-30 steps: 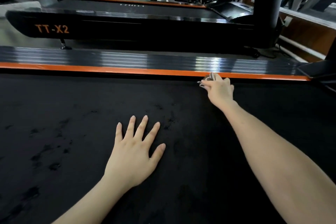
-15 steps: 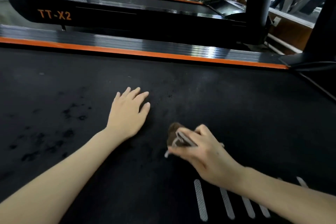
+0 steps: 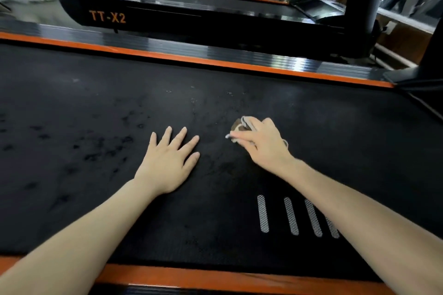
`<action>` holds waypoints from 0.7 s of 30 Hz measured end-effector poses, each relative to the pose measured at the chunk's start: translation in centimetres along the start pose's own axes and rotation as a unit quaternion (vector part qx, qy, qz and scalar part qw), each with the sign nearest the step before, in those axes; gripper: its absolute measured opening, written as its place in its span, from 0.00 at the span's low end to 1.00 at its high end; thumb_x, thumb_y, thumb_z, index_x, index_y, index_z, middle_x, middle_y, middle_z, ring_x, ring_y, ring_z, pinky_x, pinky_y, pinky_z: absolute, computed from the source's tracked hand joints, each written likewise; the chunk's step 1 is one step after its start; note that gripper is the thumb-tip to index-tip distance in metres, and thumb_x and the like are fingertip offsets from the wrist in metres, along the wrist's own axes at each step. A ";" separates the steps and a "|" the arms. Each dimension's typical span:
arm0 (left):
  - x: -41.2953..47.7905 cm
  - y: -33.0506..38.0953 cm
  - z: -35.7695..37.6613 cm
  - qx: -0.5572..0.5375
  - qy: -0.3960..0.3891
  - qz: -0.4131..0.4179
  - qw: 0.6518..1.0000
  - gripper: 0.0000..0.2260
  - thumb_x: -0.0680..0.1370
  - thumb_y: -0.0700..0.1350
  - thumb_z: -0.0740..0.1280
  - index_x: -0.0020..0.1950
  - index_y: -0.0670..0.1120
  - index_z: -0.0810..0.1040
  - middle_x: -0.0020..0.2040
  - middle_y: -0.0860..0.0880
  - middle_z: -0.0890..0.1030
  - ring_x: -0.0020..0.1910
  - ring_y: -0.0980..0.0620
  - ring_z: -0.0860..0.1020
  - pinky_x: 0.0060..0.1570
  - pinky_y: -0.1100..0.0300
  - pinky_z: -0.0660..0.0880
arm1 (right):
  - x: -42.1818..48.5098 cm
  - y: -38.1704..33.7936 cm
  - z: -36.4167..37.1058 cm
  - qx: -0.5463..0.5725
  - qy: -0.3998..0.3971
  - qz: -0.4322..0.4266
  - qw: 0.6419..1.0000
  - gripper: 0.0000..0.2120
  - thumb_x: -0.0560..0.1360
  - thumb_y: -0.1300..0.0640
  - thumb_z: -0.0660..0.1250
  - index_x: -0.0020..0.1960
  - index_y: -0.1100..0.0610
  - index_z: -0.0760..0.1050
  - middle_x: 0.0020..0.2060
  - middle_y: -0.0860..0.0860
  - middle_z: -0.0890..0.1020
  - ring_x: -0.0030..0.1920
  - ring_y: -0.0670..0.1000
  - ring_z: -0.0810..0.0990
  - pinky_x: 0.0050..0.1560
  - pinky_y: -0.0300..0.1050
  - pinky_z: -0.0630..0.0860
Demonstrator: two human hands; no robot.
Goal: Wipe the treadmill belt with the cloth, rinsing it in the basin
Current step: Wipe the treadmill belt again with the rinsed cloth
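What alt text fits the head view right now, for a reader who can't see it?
Right hand presses a bunched cloth onto the black treadmill belt, while the left hand rests flat, fingers spread, beside it. Dark smudges mark the belt's left side; no basin shows.

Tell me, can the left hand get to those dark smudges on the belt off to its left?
Probably yes. The left hand lies flat and empty on the treadmill belt, and nothing sits between it and the dark smudges. The right hand holds the cloth, though.
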State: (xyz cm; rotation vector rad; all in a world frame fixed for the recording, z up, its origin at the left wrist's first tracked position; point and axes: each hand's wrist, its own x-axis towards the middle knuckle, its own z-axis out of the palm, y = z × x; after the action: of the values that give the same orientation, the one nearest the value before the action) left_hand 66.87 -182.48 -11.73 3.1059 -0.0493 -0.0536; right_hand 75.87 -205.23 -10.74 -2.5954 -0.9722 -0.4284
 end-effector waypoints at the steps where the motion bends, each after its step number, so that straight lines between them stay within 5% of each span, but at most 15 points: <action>1: 0.0 0.0 0.0 0.003 -0.001 0.000 1.000 0.40 0.66 0.63 0.25 0.77 0.57 0.46 0.79 0.50 0.46 0.77 0.44 0.44 0.73 0.44 0.43 | -1.6 -0.8 -0.6 0.013 -0.011 -0.011 1.000 0.16 0.77 0.46 0.56 0.58 0.44 0.79 0.59 0.53 0.77 0.41 0.56 0.68 0.43 0.55 0.73; 5: 0.2 0.0 0.1 0.012 0.003 0.008 1.000 0.39 0.67 0.63 0.25 0.78 0.56 0.45 0.79 0.49 0.46 0.77 0.43 0.43 0.73 0.43 0.43 | -6.0 -3.5 -4.1 0.072 -0.070 -0.046 0.994 0.20 0.76 0.46 0.59 0.68 0.45 0.71 0.60 0.45 0.76 0.47 0.43 0.71 0.52 0.38 0.69; 8: 0.2 -0.2 0.3 0.015 0.021 0.014 1.000 0.39 0.68 0.63 0.26 0.78 0.56 0.47 0.79 0.49 0.48 0.77 0.42 0.45 0.73 0.43 0.43 | -5.7 -3.7 -6.7 0.155 -0.093 0.013 0.984 0.24 0.74 0.53 0.68 0.69 0.45 0.68 0.61 0.38 0.74 0.60 0.33 0.70 0.61 0.30 0.65; 11: 0.2 -0.3 0.3 0.003 0.033 0.016 0.999 0.39 0.69 0.63 0.27 0.78 0.56 0.49 0.78 0.49 0.50 0.77 0.42 0.46 0.73 0.43 0.44 | -5.4 -4.6 -8.7 0.167 -0.044 0.048 0.984 0.23 0.71 0.57 0.73 0.65 0.47 0.74 0.60 0.39 0.76 0.61 0.37 0.72 0.64 0.34 0.67; 13: 0.2 -0.3 0.4 0.001 0.038 0.017 0.999 0.39 0.69 0.63 0.27 0.78 0.56 0.50 0.78 0.49 0.50 0.76 0.42 0.46 0.73 0.43 0.45 | -5.3 -5.5 -9.4 0.134 0.007 0.049 0.990 0.25 0.69 0.51 0.74 0.65 0.46 0.74 0.61 0.39 0.75 0.60 0.39 0.72 0.63 0.37 0.67; 16: 0.1 -0.3 0.3 0.001 0.044 0.017 0.999 0.39 0.68 0.63 0.27 0.77 0.56 0.50 0.78 0.49 0.51 0.76 0.42 0.47 0.73 0.43 0.45 | -5.0 -6.0 -9.6 0.081 -0.008 0.047 0.996 0.28 0.69 0.34 0.65 0.66 0.43 0.71 0.63 0.42 0.76 0.61 0.39 0.74 0.63 0.39 0.69; 19: 0.0 -0.2 0.3 0.000 0.054 0.019 0.998 0.39 0.69 0.63 0.28 0.77 0.56 0.52 0.78 0.48 0.53 0.76 0.42 0.49 0.73 0.42 0.47 | -4.6 -5.1 -9.3 -0.045 0.076 0.039 0.995 0.24 0.74 0.34 0.56 0.61 0.45 0.77 0.59 0.48 0.80 0.58 0.45 0.79 0.61 0.54 0.71; 21: 0.0 -0.1 0.2 -0.006 0.062 0.017 0.998 0.38 0.70 0.63 0.29 0.77 0.55 0.55 0.78 0.47 0.56 0.76 0.41 0.51 0.72 0.41 0.48 | -4.6 -4.3 -7.9 -0.056 0.036 0.014 0.998 0.25 0.75 0.33 0.53 0.62 0.45 0.76 0.64 0.50 0.76 0.64 0.51 0.74 0.65 0.61 0.66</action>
State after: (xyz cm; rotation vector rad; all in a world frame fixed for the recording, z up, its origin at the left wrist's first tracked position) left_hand 66.91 -182.36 -11.93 3.0884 -0.0979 0.1394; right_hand 68.37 -208.07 -4.58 -2.6687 -0.9101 -0.5796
